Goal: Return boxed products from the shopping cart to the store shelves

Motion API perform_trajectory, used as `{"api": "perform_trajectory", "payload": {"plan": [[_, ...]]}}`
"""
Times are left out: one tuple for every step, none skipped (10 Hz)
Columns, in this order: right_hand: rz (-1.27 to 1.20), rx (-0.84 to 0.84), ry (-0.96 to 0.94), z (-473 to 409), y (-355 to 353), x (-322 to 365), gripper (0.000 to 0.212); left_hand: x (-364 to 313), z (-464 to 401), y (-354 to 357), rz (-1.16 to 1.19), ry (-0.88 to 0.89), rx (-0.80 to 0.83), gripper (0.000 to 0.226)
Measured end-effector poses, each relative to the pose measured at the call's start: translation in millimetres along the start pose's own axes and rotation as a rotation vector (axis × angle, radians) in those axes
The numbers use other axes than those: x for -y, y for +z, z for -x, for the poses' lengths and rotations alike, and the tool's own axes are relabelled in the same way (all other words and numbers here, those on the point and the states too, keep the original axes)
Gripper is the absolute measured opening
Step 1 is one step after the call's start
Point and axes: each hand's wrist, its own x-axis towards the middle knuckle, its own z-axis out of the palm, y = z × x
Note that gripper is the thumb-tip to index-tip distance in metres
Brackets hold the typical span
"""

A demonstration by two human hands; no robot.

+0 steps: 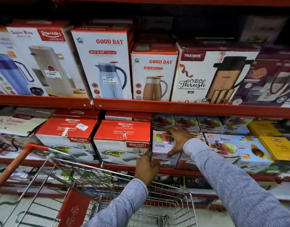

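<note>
Shelf (121, 167) with the red Rishabh box (122, 141) on it, shopping cart (108, 179) parked just below that box. Juicer box (160, 147) sits up against the Rishabh box's right side, right hand (179, 138) gripping its top, left hand (146, 167) curled round its lower left corner.

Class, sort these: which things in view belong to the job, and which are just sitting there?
Job: juicer box, left hand, right hand, shopping cart, red shelf.
Bystanders: tall Good Day flask box, nearest Rishabh casserole box, Trueware jug box.

Reaching forward, the left grip (146, 167) curls low and the right grip (178, 140) clamps just above it.
</note>
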Motion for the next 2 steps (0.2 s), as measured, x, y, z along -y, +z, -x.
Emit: {"api": "perform_trajectory", "payload": {"plan": [[-0.027,-0.025,-0.015,16,-2,0,0.118,-19,11,-17,-0.047,0.102,-0.071,0.035],[-0.073,-0.358,-0.045,45,2,-3,0.079,-39,18,-44,-0.142,0.234,-0.200,0.035]]}}
